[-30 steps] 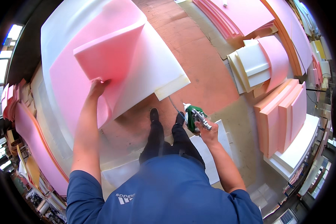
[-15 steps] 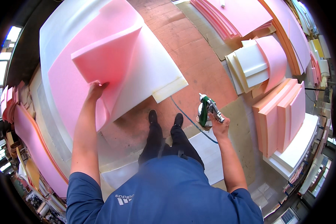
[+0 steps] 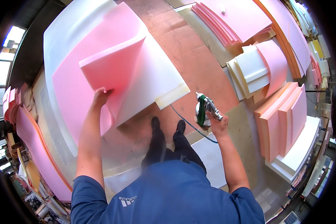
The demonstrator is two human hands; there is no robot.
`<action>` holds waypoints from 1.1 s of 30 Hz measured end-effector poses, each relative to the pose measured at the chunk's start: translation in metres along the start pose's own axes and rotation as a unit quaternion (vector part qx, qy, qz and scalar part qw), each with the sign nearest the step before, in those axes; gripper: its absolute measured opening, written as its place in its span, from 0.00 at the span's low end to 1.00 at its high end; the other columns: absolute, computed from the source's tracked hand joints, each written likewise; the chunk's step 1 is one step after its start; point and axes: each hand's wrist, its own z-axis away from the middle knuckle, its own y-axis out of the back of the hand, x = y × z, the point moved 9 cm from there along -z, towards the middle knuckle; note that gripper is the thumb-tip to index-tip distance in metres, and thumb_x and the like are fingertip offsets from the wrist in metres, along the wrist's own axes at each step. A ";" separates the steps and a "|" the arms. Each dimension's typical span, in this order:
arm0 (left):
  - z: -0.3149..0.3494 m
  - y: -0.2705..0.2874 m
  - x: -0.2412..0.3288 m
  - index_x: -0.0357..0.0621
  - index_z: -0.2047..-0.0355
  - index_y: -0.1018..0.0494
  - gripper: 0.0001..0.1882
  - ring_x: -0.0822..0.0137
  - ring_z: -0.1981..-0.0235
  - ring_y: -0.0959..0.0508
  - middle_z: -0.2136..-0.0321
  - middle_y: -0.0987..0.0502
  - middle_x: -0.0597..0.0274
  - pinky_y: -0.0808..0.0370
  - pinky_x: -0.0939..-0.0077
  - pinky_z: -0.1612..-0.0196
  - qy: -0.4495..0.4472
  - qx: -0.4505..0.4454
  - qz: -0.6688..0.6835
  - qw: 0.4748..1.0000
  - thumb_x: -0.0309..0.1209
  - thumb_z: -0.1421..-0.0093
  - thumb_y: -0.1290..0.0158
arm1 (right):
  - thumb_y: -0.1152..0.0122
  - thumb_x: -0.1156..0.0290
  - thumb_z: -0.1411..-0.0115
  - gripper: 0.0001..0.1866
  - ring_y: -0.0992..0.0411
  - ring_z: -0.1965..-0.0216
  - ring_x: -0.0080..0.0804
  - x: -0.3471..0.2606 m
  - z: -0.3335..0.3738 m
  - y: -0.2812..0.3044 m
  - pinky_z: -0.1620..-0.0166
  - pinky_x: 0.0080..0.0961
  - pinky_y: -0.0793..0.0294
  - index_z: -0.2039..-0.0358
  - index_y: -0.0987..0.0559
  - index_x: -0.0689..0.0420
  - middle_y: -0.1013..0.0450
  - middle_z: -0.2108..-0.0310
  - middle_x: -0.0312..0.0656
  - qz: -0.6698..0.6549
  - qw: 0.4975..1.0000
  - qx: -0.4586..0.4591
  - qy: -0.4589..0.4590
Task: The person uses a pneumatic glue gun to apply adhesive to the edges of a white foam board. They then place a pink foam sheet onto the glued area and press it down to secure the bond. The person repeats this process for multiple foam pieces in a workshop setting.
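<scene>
My left hand (image 3: 101, 96) is closed on the edge of a pink foam sheet (image 3: 114, 63), pinching it where it folds. That sheet is bent back over itself, so a flap stands up from the stack. Under the fold the white face of a foam block (image 3: 156, 74) shows, with a yellowish strip (image 3: 173, 96) along its near corner. In my right hand (image 3: 218, 126) is a metal spray gun (image 3: 210, 109) with a green band around it, held upright by its handle. The gun is well apart from the foam, off to the right. A thin hose (image 3: 184, 115) runs near it.
Thick pink foam slabs (image 3: 282, 121) lean together at the right, beside white foam boards (image 3: 296, 147). Behind them stand curved white and pink pieces (image 3: 255, 67) and a pink sheet stack (image 3: 239, 18). Another long pink stack (image 3: 41, 153) lies at the left. Brown sheeting (image 3: 190, 48) covers the floor.
The view has shifted slightly, so most things sit a little lower and further right. Both hands keep their hold, the left on the foam, the right on the spray gun.
</scene>
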 end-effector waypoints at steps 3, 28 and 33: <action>-0.001 -0.003 0.005 0.45 0.60 0.17 0.09 0.69 0.62 0.19 0.65 0.16 0.60 0.24 0.71 0.55 -0.008 -0.001 -0.034 0.999 0.30 0.41 0.37 | 0.30 0.71 0.43 0.11 0.22 0.70 0.33 0.010 0.002 -0.001 0.64 0.30 0.26 0.61 0.18 0.62 0.20 0.71 0.46 0.009 1.000 -0.001 -0.006; 0.002 0.013 0.000 0.43 0.64 0.18 0.20 0.57 0.65 0.18 0.69 0.17 0.55 0.23 0.64 0.58 -0.017 0.076 -0.144 0.987 0.48 0.44 0.36 | 0.31 0.69 0.41 0.12 0.24 0.72 0.32 0.015 0.006 -0.004 0.65 0.30 0.26 0.61 0.18 0.62 0.21 0.72 0.47 0.011 0.999 -0.030 -0.028; 0.041 0.031 0.075 0.49 0.66 0.17 0.26 0.48 0.63 0.18 0.71 0.18 0.54 0.23 0.53 0.61 0.072 0.174 -0.332 0.924 0.60 0.45 0.41 | 0.31 0.69 0.41 0.11 0.28 0.75 0.27 0.022 0.017 0.000 0.66 0.29 0.27 0.61 0.17 0.62 0.22 0.76 0.46 0.005 0.997 -0.032 -0.075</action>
